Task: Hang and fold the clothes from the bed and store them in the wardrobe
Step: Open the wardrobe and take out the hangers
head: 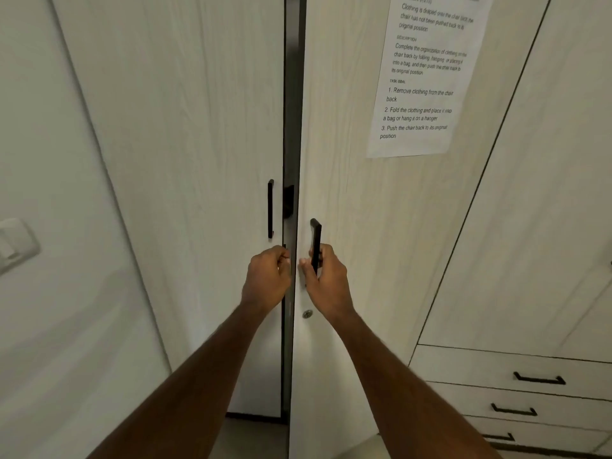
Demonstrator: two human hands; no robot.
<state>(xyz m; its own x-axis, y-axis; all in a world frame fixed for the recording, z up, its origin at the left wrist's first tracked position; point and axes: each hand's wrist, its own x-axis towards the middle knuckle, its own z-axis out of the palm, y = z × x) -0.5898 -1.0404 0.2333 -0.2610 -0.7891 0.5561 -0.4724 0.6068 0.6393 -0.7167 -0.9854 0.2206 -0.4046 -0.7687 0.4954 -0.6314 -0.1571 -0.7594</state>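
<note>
Left hand (266,276) curled on left door (185,160) edge; right hand (326,276) gripping black handle (316,241) on right door (347,193). Pull both evenly, swinging wide.

Both forearms are bare to the frame edge; left hand (266,279) and right hand (326,281) wear no rings or gloves.
</note>
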